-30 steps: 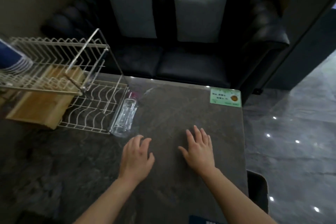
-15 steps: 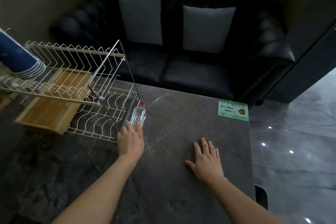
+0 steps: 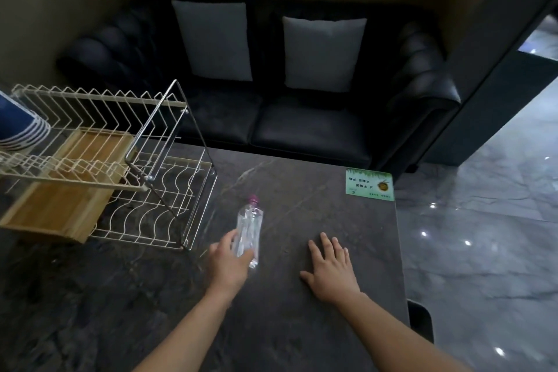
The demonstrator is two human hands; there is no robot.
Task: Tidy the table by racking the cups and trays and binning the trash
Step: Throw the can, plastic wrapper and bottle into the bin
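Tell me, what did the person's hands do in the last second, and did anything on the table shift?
The left hand reached forward from flat on the table, closed around the clear plastic bottle and drew it away from the wire rack toward the table's middle. The right hand stayed flat on the tabletop. The rack, wooden tray, blue cups and green card kept their places.
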